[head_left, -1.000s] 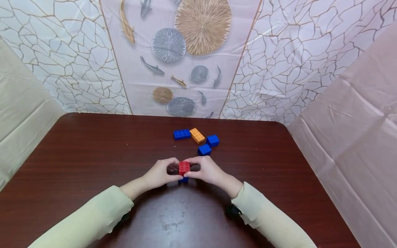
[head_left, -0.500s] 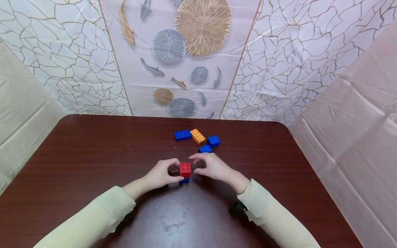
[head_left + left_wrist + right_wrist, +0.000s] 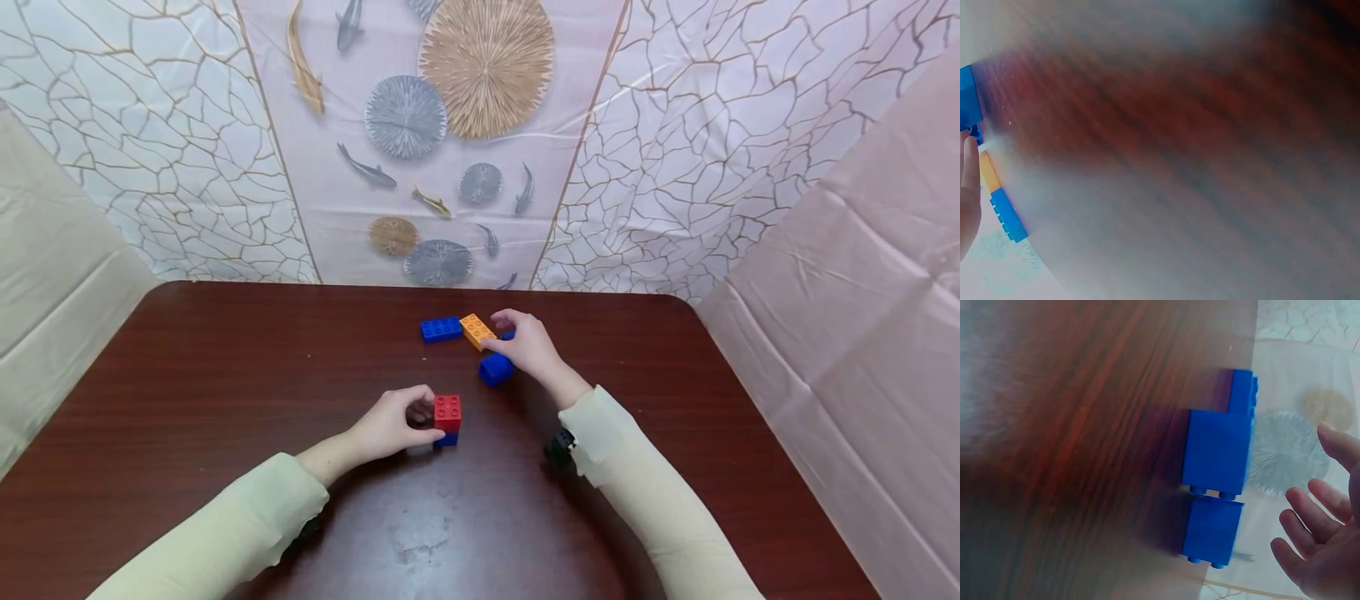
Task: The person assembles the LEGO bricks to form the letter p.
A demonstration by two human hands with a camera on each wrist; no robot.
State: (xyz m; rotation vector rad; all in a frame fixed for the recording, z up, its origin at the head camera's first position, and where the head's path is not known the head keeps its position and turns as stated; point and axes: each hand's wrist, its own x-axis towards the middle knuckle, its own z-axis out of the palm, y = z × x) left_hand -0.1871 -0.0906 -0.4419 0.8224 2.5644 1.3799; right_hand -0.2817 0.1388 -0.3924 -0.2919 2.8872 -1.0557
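A red brick [image 3: 447, 412] is stacked on a blue brick [image 3: 446, 439] near the middle of the table. My left hand [image 3: 386, 423] holds this stack from the left, thumb in front and fingers behind. Farther back and to the right, my right hand [image 3: 531, 345] reaches over two loose blue bricks with its fingers spread, holding nothing. The nearer blue brick [image 3: 496, 369] lies on its side; the farther blue brick [image 3: 508, 336] is mostly hidden by the hand. In the right wrist view these bricks [image 3: 1217, 453] stand apart from my fingers [image 3: 1313, 515].
An orange brick [image 3: 477, 331] lies just left of my right fingertips. Beside it is a long blue brick [image 3: 441, 329], studs up. The dark wooden table [image 3: 225, 367] ends at a patterned cloth backdrop [image 3: 480, 208].
My right hand has let go of the red-and-blue stack and moved away and back to the right, over the loose blue bricks. My left hand has stayed at the stack.
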